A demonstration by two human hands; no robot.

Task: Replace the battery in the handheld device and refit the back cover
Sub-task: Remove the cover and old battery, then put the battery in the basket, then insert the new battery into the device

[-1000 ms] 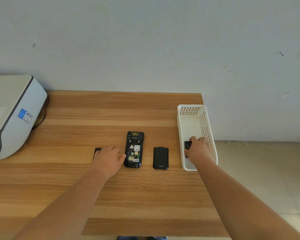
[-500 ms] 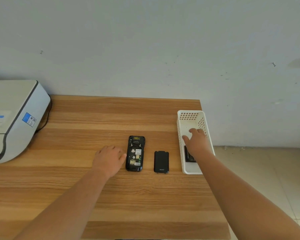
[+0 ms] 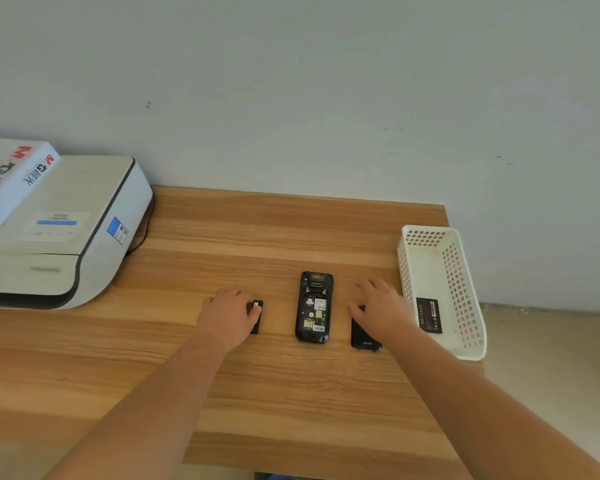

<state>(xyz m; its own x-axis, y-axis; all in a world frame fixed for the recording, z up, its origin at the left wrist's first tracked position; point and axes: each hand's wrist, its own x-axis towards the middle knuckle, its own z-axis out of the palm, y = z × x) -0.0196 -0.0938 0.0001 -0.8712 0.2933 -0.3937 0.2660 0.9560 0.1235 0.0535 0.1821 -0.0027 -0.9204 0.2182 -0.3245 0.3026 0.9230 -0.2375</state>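
Currently the handheld device (image 3: 314, 307) lies face-down mid-table (image 3: 291, 230), battery bay bare, between both hands. Left hand (image 3: 226, 317) at its 9 o'clock, fingers curled on a battery (image 3: 257, 315). Right hand (image 3: 381, 308) at its 3 o'clock, fingers spread flat on the back cover (image 3: 363, 337). Another battery (image 3: 429, 315) sits in the white basket (image 3: 465, 271), further toward 3 o'clock.

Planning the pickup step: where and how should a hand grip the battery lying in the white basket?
Probably pinch the battery across its two long edges, coming straight down through the open top. It lies flat, label up, on the floor of the white basket, close to the left wall, so a side approach is blocked; the fingers may need to nudge it right first.
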